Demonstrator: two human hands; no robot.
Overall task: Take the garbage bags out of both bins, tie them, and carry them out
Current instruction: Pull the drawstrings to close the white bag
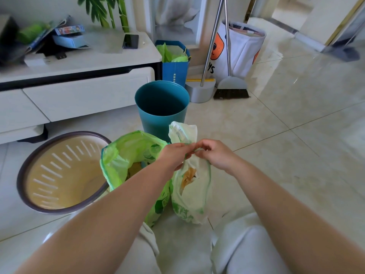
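Down on the tiled floor (pixel 276 135), both hands are working together at the neck of the white garbage bag (pixel 190 186): the left hand (pixel 173 155) and right hand (pixel 215 155) are each pinching its gathered top. Just beside it the green garbage bag (pixel 126 155) is gaping open, with the teal bin (pixel 162 107) and the beige bin (pixel 61 173) standing bagless nearby
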